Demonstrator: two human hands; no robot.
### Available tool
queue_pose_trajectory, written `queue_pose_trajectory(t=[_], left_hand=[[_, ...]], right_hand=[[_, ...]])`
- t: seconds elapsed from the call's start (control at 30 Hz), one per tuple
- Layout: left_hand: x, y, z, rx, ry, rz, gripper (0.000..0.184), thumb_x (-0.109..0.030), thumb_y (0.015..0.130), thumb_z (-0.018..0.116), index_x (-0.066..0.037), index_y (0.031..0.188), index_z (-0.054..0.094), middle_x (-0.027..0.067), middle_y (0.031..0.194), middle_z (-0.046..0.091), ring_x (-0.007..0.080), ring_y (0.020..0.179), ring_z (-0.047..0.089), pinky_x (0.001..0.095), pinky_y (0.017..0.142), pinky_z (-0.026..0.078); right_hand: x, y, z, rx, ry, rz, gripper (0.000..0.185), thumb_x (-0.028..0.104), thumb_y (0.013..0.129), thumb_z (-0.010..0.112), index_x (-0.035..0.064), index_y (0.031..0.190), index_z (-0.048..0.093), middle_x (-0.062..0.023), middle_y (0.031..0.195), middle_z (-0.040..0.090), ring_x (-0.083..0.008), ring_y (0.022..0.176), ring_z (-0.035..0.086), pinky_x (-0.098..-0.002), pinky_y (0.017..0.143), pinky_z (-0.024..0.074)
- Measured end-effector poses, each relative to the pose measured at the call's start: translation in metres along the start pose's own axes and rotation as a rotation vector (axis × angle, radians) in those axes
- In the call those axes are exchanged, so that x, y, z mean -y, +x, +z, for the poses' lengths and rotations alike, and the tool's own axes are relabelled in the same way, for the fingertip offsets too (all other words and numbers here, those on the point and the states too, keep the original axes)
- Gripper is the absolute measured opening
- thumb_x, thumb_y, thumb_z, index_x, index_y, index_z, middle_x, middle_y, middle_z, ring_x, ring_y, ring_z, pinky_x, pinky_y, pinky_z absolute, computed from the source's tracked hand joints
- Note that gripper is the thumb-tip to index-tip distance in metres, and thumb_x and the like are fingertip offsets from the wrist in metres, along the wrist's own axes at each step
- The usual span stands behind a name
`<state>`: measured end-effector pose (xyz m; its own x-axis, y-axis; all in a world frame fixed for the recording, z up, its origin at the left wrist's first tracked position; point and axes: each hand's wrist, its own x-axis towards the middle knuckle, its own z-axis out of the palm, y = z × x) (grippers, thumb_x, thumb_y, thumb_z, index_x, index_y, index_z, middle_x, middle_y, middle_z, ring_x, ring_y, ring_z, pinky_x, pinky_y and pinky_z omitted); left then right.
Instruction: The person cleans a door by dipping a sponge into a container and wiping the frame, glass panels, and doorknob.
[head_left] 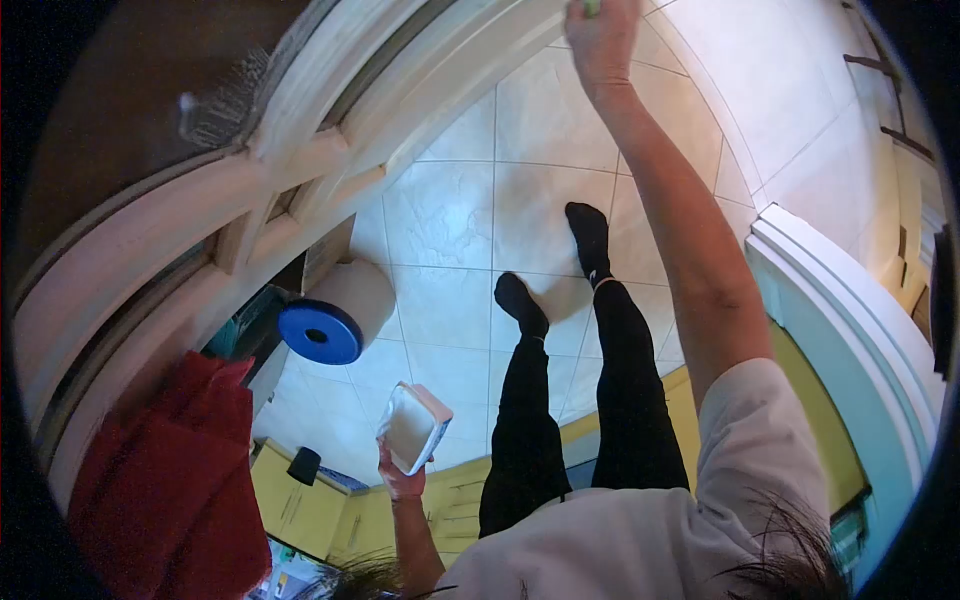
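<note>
My left hand (pixel 401 476) is closed around a white rectangular plastic tub (pixel 410 430), gripping it from below and the side. The tub is tilted with its open side towards me, and its inside is white. My right arm reaches far forward, and my right hand (pixel 603 45) is closed on a small green thing (pixel 591 8) at the top edge of the view. Most of that green thing is hidden by the fingers or cut off. The hand is close to the cream-painted wooden frame (pixel 470 85) with glass panes; whether it touches the frame I cannot tell.
A whitish cylindrical bin with a blue round top (pixel 321 332) stands left on the tiled floor (pixel 440 215). A red cloth (pixel 175 480) hangs at lower left. Yellow cabinets (pixel 300 495) are behind. A pale blue-white door frame (pixel 850 310) stands on the right. My black-socked feet (pixel 588 235) are mid-floor.
</note>
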<state>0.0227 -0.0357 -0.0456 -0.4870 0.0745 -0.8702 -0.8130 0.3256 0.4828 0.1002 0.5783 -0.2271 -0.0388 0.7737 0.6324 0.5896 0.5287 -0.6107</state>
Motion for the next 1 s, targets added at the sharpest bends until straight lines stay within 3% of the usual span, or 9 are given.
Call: queue_pose_trajectory(t=[0.03, 0.1, 0.17, 0.23, 0.37, 0.4, 0.5, 0.7, 1.0], left_hand=[[0.0, 0.001, 0.001, -0.012, 0.002, -0.002, 0.049, -0.051, 0.084, 0.042, -0.015, 0.116, 0.044, 0.0057, 0.107, 0.054, 0.0257, 0.087, 0.056, 0.0393, 0.05, 0.047], [-0.001, -0.001, 0.001, -0.033, 0.012, -0.031, 0.049, -0.049, 0.083, 0.045, -0.014, 0.117, 0.044, 0.006, 0.107, 0.054, 0.0264, 0.089, 0.056, 0.0397, 0.05, 0.047], [0.0, 0.009, 0.002, 0.004, 0.079, -0.036, 0.05, -0.049, 0.083, 0.045, -0.014, 0.119, 0.043, 0.0066, 0.111, 0.053, 0.0281, 0.092, 0.055, 0.0413, 0.052, 0.047], [0.001, 0.018, 0.01, -0.111, -0.051, -0.105, 0.048, -0.048, 0.085, 0.042, -0.011, 0.116, 0.044, 0.0098, 0.102, 0.056, 0.0278, 0.081, 0.058, 0.0388, 0.05, 0.048], [0.006, 0.026, 0.004, -0.035, -0.04, -0.085, 0.049, -0.049, 0.087, 0.039, -0.013, 0.12, 0.042, 0.0085, 0.111, 0.053, 0.0265, 0.092, 0.055, 0.0399, 0.054, 0.048], [0.004, 0.026, 0.01, -0.026, -0.045, -0.079, 0.049, -0.049, 0.087, 0.039, -0.011, 0.119, 0.043, 0.0088, 0.11, 0.054, 0.0261, 0.091, 0.056, 0.0395, 0.054, 0.048], [0.006, 0.022, 0.016, -0.069, -0.001, -0.043, 0.051, -0.051, 0.085, 0.041, -0.011, 0.117, 0.043, 0.0087, 0.106, 0.055, 0.0252, 0.086, 0.057, 0.0386, 0.052, 0.048], [0.012, 0.022, 0.014, -0.071, -0.044, 0.037, 0.052, -0.052, 0.084, 0.043, -0.011, 0.115, 0.044, 0.0078, 0.099, 0.055, 0.0242, 0.079, 0.057, 0.0376, 0.05, 0.047], [0.01, 0.021, -0.027, -0.024, -0.06, -0.01, 0.054, -0.048, 0.079, 0.049, -0.012, 0.119, 0.042, 0.0092, 0.109, 0.052, 0.0284, 0.089, 0.055, 0.0389, 0.052, 0.048]], right_hand=[[0.009, 0.003, -0.001, 0.008, 0.005, 0.008, 0.023, 0.0, 0.069, 0.051, -0.0024, 0.091, 0.052, -0.0206, 0.09, 0.053, -0.0354, 0.087, 0.05, -0.0426, 0.079, 0.0401], [0.027, 0.008, 0.002, -0.025, 0.412, 0.746, 0.02, 0.001, 0.07, 0.052, -0.0023, 0.09, 0.052, -0.0205, 0.088, 0.052, -0.0341, 0.084, 0.05, -0.0404, 0.075, 0.0402], [0.036, -0.003, 0.039, 0.078, 0.535, 0.879, 0.016, 0.002, 0.072, 0.055, -0.0024, 0.087, 0.053, -0.0185, 0.081, 0.052, -0.0305, 0.08, 0.05, -0.0386, 0.073, 0.04], [0.072, -0.021, 0.075, -0.265, 0.241, 0.547, 0.014, 0.004, 0.074, 0.054, -0.0026, 0.086, 0.053, -0.018, 0.077, 0.052, -0.0299, 0.076, 0.05, -0.0383, 0.073, 0.0399], [0.155, -0.118, 0.093, -0.124, 0.249, 0.581, 0.025, 0.008, 0.072, 0.055, -0.0033, 0.092, 0.045, -0.0164, 0.083, 0.047, -0.0314, 0.078, 0.048, -0.0396, 0.074, 0.0387], [0.185, -0.15, 0.091, 0.024, 0.351, 0.655, 0.033, 0.0, 0.066, 0.055, -0.0033, 0.097, 0.043, -0.0216, 0.095, 0.042, -0.0364, 0.093, 0.041, -0.0415, 0.082, 0.0352], [0.257, -0.22, 0.066, 0.409, 0.587, 0.668, 0.031, 0.001, 0.069, 0.057, 0.0032, 0.099, 0.048, -0.0157, 0.091, 0.049, -0.0322, 0.087, 0.048, -0.0396, 0.078, 0.0416], [0.243, -0.167, 0.022, 0.459, 0.493, 0.429, 0.044, -0.003, 0.059, 0.055, 0.0042, 0.102, 0.053, -0.0157, 0.098, 0.051, -0.0348, 0.098, 0.045, -0.0445, 0.087, 0.0357], [0.211, -0.225, 0.031, 0.736, 0.266, -0.149, 0.028, 0.011, 0.07, 0.052, 0.0084, 0.098, 0.059, -0.0093, 0.102, 0.053, -0.0294, 0.104, 0.046, -0.0419, 0.081, 0.0397]])
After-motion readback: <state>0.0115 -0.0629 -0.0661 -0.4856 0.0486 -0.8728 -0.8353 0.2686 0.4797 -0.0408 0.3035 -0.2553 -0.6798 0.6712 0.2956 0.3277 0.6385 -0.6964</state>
